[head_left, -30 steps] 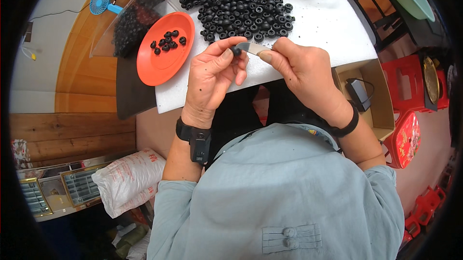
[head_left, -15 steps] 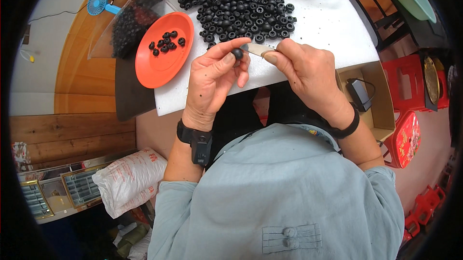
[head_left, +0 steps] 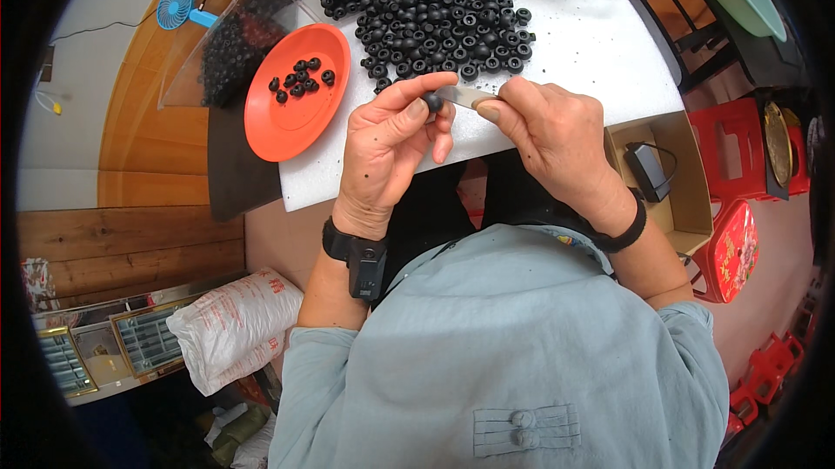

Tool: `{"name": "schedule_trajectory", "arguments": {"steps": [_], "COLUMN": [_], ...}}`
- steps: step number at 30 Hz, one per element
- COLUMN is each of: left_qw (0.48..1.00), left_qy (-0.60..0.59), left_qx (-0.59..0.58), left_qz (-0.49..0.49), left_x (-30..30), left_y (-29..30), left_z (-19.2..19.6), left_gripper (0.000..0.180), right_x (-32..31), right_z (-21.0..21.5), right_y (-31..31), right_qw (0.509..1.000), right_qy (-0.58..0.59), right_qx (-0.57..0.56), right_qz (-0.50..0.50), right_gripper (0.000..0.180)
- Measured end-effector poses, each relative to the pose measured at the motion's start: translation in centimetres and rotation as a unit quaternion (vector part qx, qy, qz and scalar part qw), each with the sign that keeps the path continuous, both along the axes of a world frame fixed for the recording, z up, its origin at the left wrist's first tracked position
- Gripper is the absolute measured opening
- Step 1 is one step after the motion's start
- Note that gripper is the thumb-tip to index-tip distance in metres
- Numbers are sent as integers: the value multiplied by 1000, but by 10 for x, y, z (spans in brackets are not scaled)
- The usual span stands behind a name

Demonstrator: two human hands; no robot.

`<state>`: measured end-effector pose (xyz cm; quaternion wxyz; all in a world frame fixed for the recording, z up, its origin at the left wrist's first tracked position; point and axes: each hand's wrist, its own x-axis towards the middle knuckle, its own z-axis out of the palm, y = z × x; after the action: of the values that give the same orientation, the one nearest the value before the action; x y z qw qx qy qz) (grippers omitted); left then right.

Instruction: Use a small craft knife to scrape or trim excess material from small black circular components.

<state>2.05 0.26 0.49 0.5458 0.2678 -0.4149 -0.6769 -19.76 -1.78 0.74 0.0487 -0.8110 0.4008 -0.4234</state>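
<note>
Knife (head_left: 467,97) is sitting pinched in the right hand (head_left: 554,127), against a black piece (head_left: 432,103) the left hand (head_left: 381,152) is pinching. Some pieces (head_left: 310,85) are lying on the orange plate (head_left: 291,130), maybe done; a big pile (head_left: 435,13) is waiting.

Two hands (head_left: 383,152) (head_left: 561,132), one knife (head_left: 467,97), one plate (head_left: 296,132), roughly nine pieces (head_left: 328,78) on it

I see a red flowered stool (head_left: 733,250) on the pinkish floor (head_left: 777,252) to the right, more red stools (head_left: 771,369) nearby, and brown wooden boards (head_left: 130,252) at left.
</note>
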Motion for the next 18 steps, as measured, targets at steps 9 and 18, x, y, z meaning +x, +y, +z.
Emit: {"name": "schedule_trajectory", "arguments": {"steps": [9, 18], "left_qw": [1000, 1000], "left_qy": [28, 24], "left_qx": [5, -2], "left_qz": [-12, -19], "left_x": [-5, -5], "left_y": [1, 2], "left_z": [2, 1], "left_gripper": [39, 40], "right_x": [-2, -2], "right_z": [-4, -7], "right_y": [-2, -1], "right_qw": [1000, 999], "right_qy": [-23, -43], "right_qx": [-11, -15], "right_qz": [16, 20], "right_gripper": [34, 34]}}
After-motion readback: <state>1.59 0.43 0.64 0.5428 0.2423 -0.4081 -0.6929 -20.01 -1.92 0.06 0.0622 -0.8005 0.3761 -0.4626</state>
